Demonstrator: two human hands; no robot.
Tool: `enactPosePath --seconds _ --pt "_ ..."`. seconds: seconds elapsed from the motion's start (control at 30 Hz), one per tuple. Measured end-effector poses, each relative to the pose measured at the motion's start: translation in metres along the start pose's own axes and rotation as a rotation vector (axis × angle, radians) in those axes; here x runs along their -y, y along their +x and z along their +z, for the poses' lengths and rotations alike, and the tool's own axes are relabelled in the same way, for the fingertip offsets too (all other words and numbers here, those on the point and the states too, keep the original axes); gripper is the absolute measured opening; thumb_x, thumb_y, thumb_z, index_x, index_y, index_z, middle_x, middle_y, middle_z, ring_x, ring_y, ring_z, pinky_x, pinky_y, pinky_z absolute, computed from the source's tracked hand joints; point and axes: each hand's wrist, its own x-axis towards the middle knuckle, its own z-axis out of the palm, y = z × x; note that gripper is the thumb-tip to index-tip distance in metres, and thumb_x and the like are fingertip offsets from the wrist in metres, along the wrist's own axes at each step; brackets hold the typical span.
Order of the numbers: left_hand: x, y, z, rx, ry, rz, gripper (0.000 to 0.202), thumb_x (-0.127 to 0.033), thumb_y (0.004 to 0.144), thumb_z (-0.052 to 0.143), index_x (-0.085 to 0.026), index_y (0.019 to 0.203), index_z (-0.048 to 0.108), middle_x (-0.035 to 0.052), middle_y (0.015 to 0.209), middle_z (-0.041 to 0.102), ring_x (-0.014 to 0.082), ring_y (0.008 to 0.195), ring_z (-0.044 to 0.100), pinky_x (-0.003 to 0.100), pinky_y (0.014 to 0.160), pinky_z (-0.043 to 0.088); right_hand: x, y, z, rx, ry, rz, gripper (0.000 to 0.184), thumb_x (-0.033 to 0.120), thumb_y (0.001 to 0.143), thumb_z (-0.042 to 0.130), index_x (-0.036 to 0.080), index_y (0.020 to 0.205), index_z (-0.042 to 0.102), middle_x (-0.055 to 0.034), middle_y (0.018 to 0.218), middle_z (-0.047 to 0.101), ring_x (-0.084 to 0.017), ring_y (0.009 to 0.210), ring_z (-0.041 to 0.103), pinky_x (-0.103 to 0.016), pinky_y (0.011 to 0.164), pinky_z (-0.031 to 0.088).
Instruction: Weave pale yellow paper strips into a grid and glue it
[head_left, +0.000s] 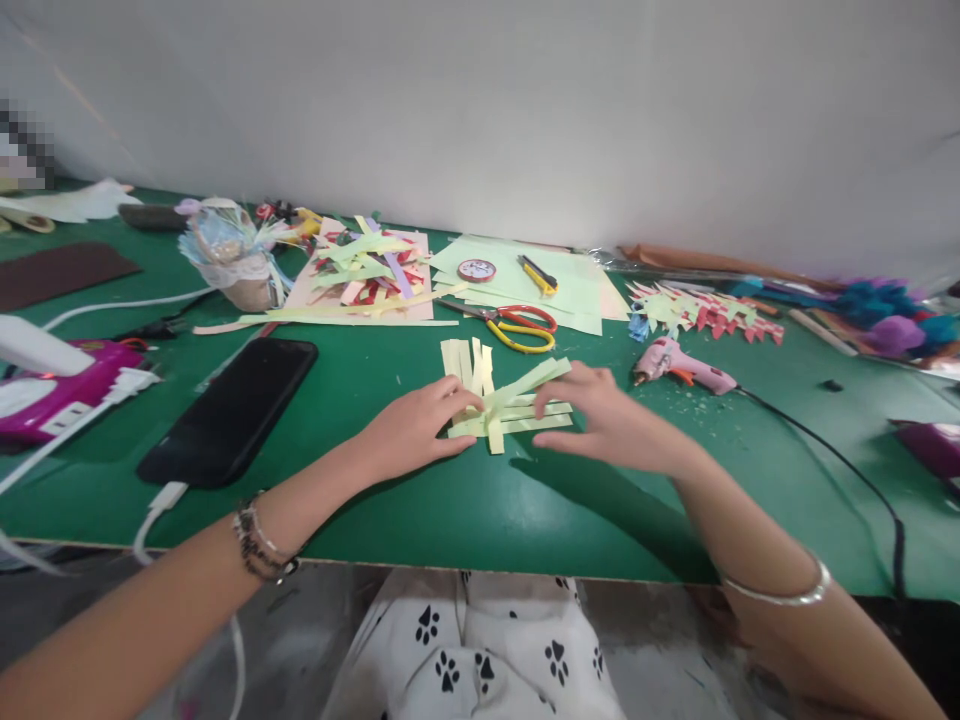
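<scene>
Several pale yellow paper strips [501, 398] lie crossed over each other on the green table [480, 510], woven into a loose lattice. My left hand [414, 428] rests on the left side of the strips, fingers pressed together on them. My right hand [600, 415] pinches the strips at their right side, thumb and fingers closed on a strip end.
Behind the strips lie red and yellow scissors [517, 328], a yellow utility knife [538, 275], a tape roll [476, 269] and pale sheets [525, 285]. A pink glue gun [679, 364] lies right, a black phone [232, 408] left, with paper scraps [367, 268] and cut shapes [705, 310].
</scene>
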Motion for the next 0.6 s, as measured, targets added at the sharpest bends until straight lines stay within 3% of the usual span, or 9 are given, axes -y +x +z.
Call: enactPosePath --seconds 0.03,0.1,0.17,0.2,0.3,0.37,0.47,0.6 --pt "0.001 -0.002 0.0 0.019 0.021 0.024 0.03 -0.038 0.085 0.045 -0.022 0.108 0.056 0.0052 0.104 0.052 0.0162 0.081 0.053 0.026 0.066 0.04 -0.002 -0.002 -0.009 -0.04 0.057 0.002 0.017 0.037 0.081 0.055 0.02 0.077 0.056 -0.0031 0.08 0.058 -0.017 0.077 0.054 -0.031 0.071 0.041" --pt "0.004 -0.003 0.0 0.033 0.053 0.071 0.029 -0.036 0.088 0.042 -0.022 0.106 0.059 0.0059 0.102 0.053 0.017 0.084 0.053 0.026 0.068 0.04 -0.006 -0.004 -0.021 -0.308 0.09 0.075 0.019 0.034 0.083 0.052 0.02 0.071 0.052 -0.0009 0.068 0.055 -0.014 0.063 0.051 -0.027 0.06 0.041" --pt "0.007 -0.004 0.0 0.027 0.098 0.12 0.03 -0.036 0.09 0.039 -0.023 0.106 0.061 0.0063 0.101 0.054 0.0168 0.084 0.053 0.026 0.069 0.039 -0.007 -0.003 -0.02 -0.503 0.044 0.072 0.014 0.03 0.084 0.05 0.02 0.074 0.052 -0.0016 0.068 0.055 -0.015 0.064 0.052 -0.029 0.06 0.042" --pt "0.008 -0.005 0.0 0.028 0.133 0.148 0.03 -0.035 0.091 0.038 -0.024 0.107 0.061 0.0062 0.1 0.054 0.0167 0.083 0.052 0.027 0.069 0.038 -0.006 -0.002 -0.016 -0.525 -0.003 0.03 0.01 0.028 0.084 0.049 0.021 0.08 0.054 -0.0034 0.074 0.057 -0.017 0.071 0.054 -0.03 0.064 0.043" --pt "0.01 -0.007 -0.002 0.038 0.277 0.237 0.032 -0.035 0.092 0.035 -0.03 0.112 0.059 0.006 0.101 0.054 0.0175 0.082 0.051 0.028 0.07 0.037 0.0 0.004 0.007 -0.327 -0.161 -0.177 0.017 0.028 0.085 0.048 0.021 0.098 0.056 -0.0096 0.102 0.058 -0.023 0.097 0.053 -0.038 0.08 0.042" --pt "0.009 -0.009 -0.004 0.05 0.362 0.28 0.033 -0.034 0.092 0.034 -0.032 0.117 0.055 0.0063 0.103 0.054 0.0186 0.083 0.05 0.03 0.069 0.036 0.003 0.007 0.021 -0.158 -0.234 -0.26 0.021 0.031 0.086 0.048 0.02 0.102 0.057 -0.0106 0.11 0.056 -0.024 0.1 0.051 -0.041 0.085 0.04" --pt "0.009 -0.011 -0.007 0.067 0.408 0.31 0.035 -0.034 0.092 0.034 -0.031 0.124 0.05 0.0069 0.103 0.054 0.0191 0.084 0.05 0.03 0.07 0.036 0.004 0.008 0.032 -0.014 -0.227 -0.254 0.021 0.033 0.086 0.05 0.02 0.1 0.059 -0.0098 0.11 0.055 -0.023 0.099 0.051 -0.04 0.087 0.039" --pt "0.014 -0.012 -0.007 0.062 0.346 0.307 0.035 -0.035 0.093 0.034 -0.029 0.124 0.048 0.0065 0.107 0.054 0.0183 0.088 0.052 0.03 0.075 0.037 0.002 0.006 0.033 0.063 -0.103 -0.156 0.028 0.039 0.082 0.055 0.022 0.104 0.056 -0.0104 0.114 0.051 -0.024 0.106 0.047 -0.041 0.086 0.042"
